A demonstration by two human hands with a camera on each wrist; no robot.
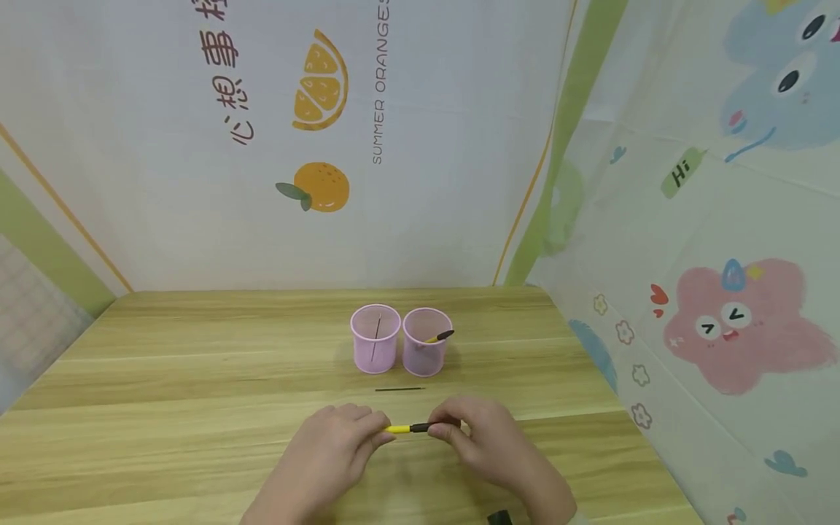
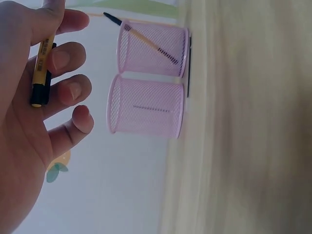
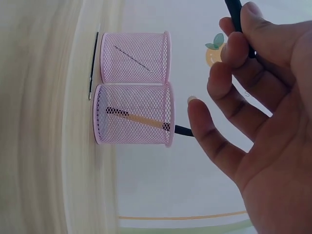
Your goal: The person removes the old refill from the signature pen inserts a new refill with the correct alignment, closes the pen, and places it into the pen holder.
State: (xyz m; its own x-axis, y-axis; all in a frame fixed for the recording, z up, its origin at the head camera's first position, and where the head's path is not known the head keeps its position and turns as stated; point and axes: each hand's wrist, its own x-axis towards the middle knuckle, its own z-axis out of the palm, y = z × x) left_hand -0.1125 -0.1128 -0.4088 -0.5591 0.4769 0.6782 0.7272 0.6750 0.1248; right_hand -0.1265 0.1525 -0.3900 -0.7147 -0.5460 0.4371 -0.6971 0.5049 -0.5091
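Observation:
Level above the table, a yellow pen with black ends (image 1: pixel 399 429) spans the gap between both hands. My left hand (image 1: pixel 337 443) grips its yellow barrel, and in the left wrist view the pen's rear end (image 2: pixel 41 78) runs back across the palm. At the other end, my right hand (image 1: pixel 482 441) pinches the black tip section (image 3: pixel 235 14) between thumb and fingers. Just beyond the hands a thin dark pen refill (image 1: pixel 400 389) lies crosswise on the table.
Two pink mesh cups stand side by side behind the refill. The left cup (image 1: pixel 375 357) has one thin dark refill in it; the right cup (image 1: pixel 423 361) holds a yellow pen with a black end (image 1: pixel 445 335). Printed cloth (image 1: pixel 426 219) hangs behind the wooden table (image 1: pixel 197 379).

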